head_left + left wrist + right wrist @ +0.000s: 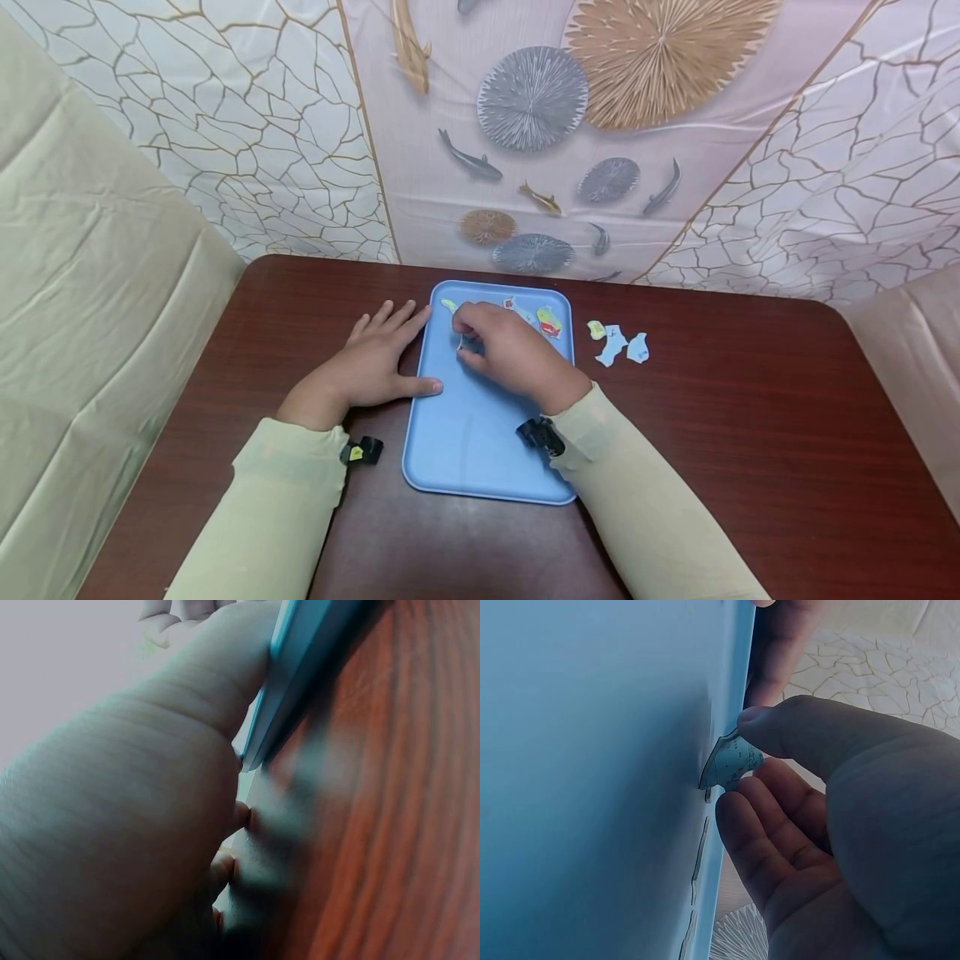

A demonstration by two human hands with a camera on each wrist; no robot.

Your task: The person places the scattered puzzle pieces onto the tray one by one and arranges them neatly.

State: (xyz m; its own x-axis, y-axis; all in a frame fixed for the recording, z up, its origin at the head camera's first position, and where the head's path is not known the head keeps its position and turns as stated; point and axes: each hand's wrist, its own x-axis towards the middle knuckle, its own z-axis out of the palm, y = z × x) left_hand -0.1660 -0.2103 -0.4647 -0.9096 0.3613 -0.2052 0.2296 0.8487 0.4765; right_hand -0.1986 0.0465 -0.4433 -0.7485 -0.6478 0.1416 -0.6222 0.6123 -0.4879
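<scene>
Blue and rimmed, the tray point(472, 450) lies on the counter point(712, 433); above it the right hand point(513, 346) pinches a thin piece point(731, 761) between thumb and fingers, the left hand point(375, 358) (fingers spread apart) rests on the tray's left edge.

A dark reddish-brown tabletop with visible wood grain and rounded far corners point(750, 467) carries everything, its surface showing a pale sheen toward the near side. Directly on it lies a light-blue rectangular tray with rounded corners and a raised rim point(487, 496), its long sides running from near to far and its far end near the table's back edge. Beside the tray's right side, on the bare tabletop, lie a small, mostly yellow flat piece point(596, 330), a larger, irregular pale-blue flat piece point(613, 337) just beside it, and another pale-blue flat piece point(637, 347) farther right.
</scene>
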